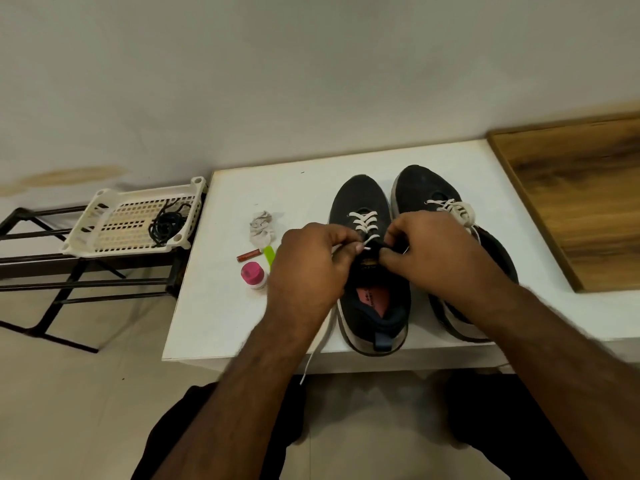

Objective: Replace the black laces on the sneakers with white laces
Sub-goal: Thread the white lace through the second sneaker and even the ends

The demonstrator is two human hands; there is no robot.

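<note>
2 dark sneakers stand side by side on the white table (214, 306). Over the left sneaker (367, 202), the left hand (308, 268) pinches its white lace (362, 220); the right hand (436, 251) grips the tongue. Black laces (166, 223) lie in the far-left basket (104, 209).

I see two black sneakers (367, 209) with white laces (362, 221) on a white table (221, 306). One insole (375, 297) shows pink. A white perforated basket (114, 220) holds black laces (166, 225). The bottle (254, 275) cap is pink, beside a brown woodgrain board (581, 188).
</note>
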